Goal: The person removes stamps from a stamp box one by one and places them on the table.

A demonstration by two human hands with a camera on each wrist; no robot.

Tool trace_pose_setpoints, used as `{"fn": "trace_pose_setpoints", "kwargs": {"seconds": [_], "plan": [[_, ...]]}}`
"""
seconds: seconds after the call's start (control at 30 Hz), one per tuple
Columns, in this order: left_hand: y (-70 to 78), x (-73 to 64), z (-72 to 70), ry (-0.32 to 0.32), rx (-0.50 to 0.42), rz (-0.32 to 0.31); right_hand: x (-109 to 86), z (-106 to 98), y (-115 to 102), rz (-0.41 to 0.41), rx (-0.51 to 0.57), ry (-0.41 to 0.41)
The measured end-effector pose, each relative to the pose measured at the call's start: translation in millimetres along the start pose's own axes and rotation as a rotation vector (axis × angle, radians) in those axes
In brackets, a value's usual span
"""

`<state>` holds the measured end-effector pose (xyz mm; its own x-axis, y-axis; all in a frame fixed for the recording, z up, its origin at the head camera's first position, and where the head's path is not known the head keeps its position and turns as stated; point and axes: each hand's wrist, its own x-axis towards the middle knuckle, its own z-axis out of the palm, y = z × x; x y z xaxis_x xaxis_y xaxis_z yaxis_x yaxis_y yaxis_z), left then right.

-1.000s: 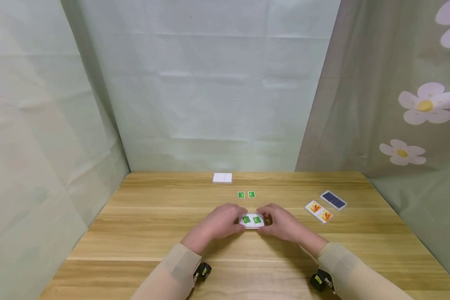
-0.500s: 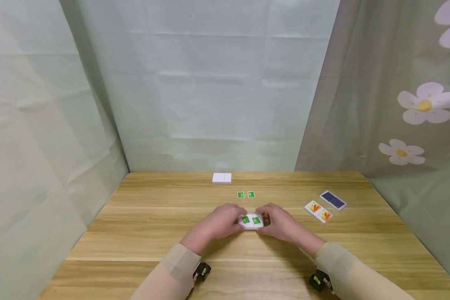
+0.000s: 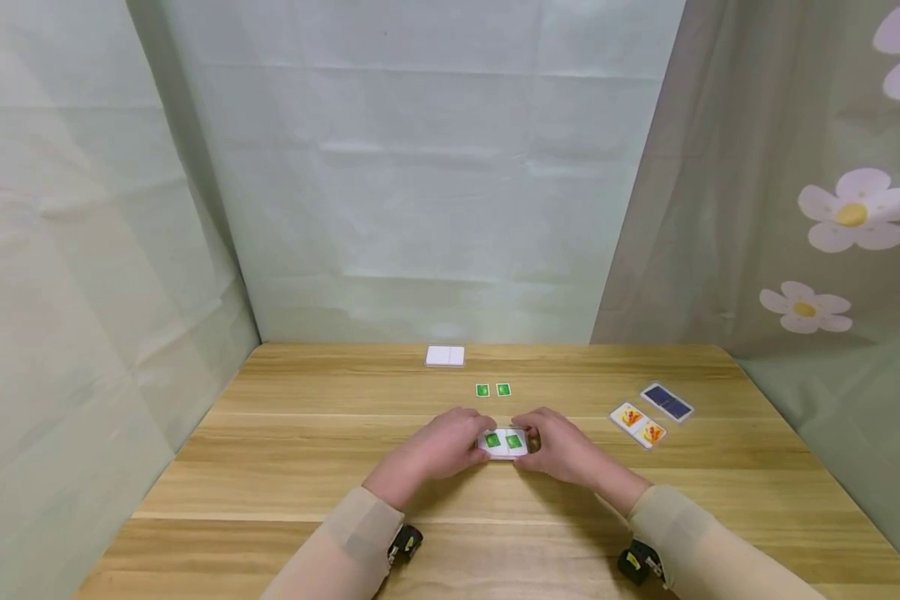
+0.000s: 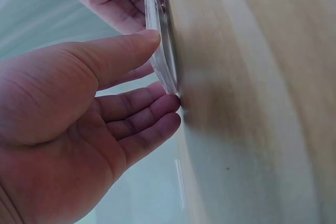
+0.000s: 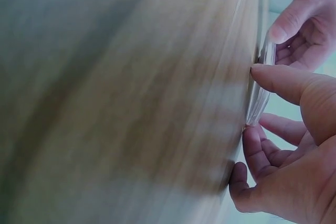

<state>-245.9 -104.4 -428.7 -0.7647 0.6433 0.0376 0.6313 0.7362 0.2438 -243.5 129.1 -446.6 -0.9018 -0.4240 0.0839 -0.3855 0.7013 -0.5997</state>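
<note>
A small flat clear plastic case (image 3: pixel 503 443) lies near the middle of the table; through its top show two green squares on white. My left hand (image 3: pixel 442 446) grips its left end, thumb at the near edge and fingers at the far edge. At the right end, my right hand (image 3: pixel 562 447) holds it the same way. The left wrist view shows the case's transparent rim (image 4: pixel 161 51) edge-on, close to the tabletop. In the right wrist view, the rim (image 5: pixel 261 95) sits between thumb and fingers. Two small green square pieces (image 3: pixel 482 390) lie just beyond the hands.
A white two-panel case (image 3: pixel 445 356) lies at the table's back edge. To the right are a case with two orange pictures (image 3: pixel 638 424) and a dark blue two-panel piece (image 3: pixel 667 402). Curtains (image 3: pixel 420 208) surround the wooden table (image 3: pixel 307 483) at the back and sides.
</note>
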Motion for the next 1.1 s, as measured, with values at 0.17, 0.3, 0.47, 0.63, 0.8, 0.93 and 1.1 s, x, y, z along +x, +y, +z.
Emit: {"fn": "trace_pose_setpoints", "kwargs": {"seconds": [0.17, 0.3, 0.47, 0.63, 0.8, 0.93, 1.1], "plan": [[1.1, -0.8, -1.3, 0.006, -0.005, 0.010, -0.2, 0.1, -1.0, 0.011, 0.005, 0.002], [2.2, -1.7, -2.1, 0.009, -0.017, 0.008, -0.4, 0.1, -1.6, 0.012, 0.005, 0.004], [3.4, -2.5, -2.9, 0.007, -0.026, 0.002, -0.7, 0.1, -2.2, 0.017, 0.005, 0.006], [3.8, -2.4, -4.0, 0.003, -0.041, -0.006, -0.6, 0.3, -1.8, 0.023, 0.011, 0.006], [3.1, -2.3, -4.4, -0.003, -0.059, -0.017, -0.1, 0.4, -1.0, 0.021, 0.017, 0.008], [2.3, -2.1, -3.6, -0.003, -0.066, -0.027, -0.7, 0.9, 0.3, 0.024, 0.025, 0.007], [0.8, -2.4, -2.4, 0.010, -0.071, -0.032, -1.2, 2.2, 2.7, 0.033, 0.032, 0.010]]}}
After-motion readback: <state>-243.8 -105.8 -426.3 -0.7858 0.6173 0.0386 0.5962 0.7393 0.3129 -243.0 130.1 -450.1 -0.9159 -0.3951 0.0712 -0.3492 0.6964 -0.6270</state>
